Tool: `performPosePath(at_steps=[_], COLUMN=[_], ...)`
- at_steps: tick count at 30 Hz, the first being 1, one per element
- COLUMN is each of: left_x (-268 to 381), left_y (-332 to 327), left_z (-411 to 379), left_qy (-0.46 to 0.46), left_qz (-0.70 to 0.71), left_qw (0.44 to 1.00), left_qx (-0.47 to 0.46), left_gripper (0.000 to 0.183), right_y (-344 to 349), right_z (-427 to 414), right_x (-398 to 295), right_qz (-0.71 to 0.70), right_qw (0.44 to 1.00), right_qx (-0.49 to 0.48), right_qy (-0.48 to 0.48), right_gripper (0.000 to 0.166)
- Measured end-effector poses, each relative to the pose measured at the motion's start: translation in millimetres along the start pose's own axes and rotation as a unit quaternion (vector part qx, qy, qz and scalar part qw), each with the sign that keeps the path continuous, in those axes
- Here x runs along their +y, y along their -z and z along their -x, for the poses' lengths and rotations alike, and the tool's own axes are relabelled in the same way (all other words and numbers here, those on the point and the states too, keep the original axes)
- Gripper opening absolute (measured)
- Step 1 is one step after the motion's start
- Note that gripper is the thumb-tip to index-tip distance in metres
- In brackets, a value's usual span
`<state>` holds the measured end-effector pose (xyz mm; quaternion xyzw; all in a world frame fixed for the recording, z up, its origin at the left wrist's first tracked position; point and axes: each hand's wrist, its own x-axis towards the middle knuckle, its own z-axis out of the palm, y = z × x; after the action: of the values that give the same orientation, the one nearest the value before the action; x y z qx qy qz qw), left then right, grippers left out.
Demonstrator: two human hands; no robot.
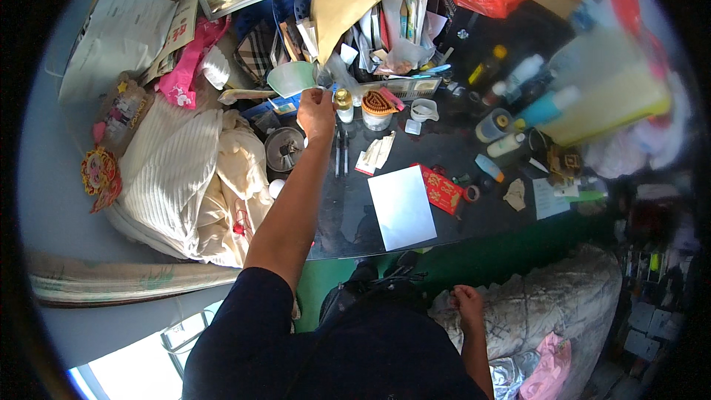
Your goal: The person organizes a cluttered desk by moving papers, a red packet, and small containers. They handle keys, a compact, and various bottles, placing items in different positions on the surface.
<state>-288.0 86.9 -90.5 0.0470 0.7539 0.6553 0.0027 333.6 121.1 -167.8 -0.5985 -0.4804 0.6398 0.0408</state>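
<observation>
My left hand (317, 111) reaches over the far part of the black desk (350, 200), fingers bent together at the tips; whether something small is between them cannot be told. Just right of it stands a small bottle with a gold cap (344, 105). A pale green plastic scoop or bowl (291, 79) lies beyond the fingertips, and a round metal tin with small items (284, 149) is left of the wrist. Two pens (341, 154) lie right of the forearm. My right hand (468, 301) hangs low beside my body, near the covered bed or seat, fingers curled, with nothing plainly in it.
A white paper sheet (402, 208) lies near the desk's front edge, beside a red envelope (442, 189). A wooden hairbrush (379, 103) rests on a white tub. Bottles (505, 145) crowd the right side, cream cloth (166, 172) the left. Books and bags fill the back.
</observation>
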Motion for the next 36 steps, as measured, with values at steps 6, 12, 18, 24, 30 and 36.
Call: performPosePath(at_steps=[6, 12, 18, 24, 30, 36], left_x=[-8.0, -9.2, -15.9, -15.9, -17.8, -28.2], left_y=[1.2, -0.3, -1.2, -0.3, -1.2, 11.1], left_z=[2.6, 0.1, 2.5, 1.2, 6.2, 0.1], left_qy=[0.025, 0.013, -0.023, -0.06, -0.096, -0.182], left_qz=[0.036, 0.088, 0.075, -0.023, -0.063, -0.163], left_qw=[0.999, 0.996, 0.997, 0.998, 0.992, 0.965], left_qx=[0.017, 0.011, 0.009, -0.022, -0.043, -0.098], left_gripper=[0.023, 0.016, 0.013, 0.022, 0.021, 0.034], right_y=[4.7, 6.0, 0.0, 2.2, -0.5, 0.7], right_z=[0.2, -3.1, 3.0, 2.0, 6.7, 5.0], right_x=[-4.5, -3.4, -22.7, -18.1, -22.6, -17.3], right_qz=[0.017, -0.013, 0.025, 0.011, -0.007, 0.003], right_qw=[1.0, 0.999, 0.999, 1.0, 0.999, 1.0], right_qx=[-0.012, -0.032, -0.018, -0.016, -0.004, -0.016], right_qy=[0.008, -0.001, -0.009, -0.016, -0.04, -0.021], right_gripper=[0.017, 0.017, 0.019, 0.019, 0.021, 0.02])
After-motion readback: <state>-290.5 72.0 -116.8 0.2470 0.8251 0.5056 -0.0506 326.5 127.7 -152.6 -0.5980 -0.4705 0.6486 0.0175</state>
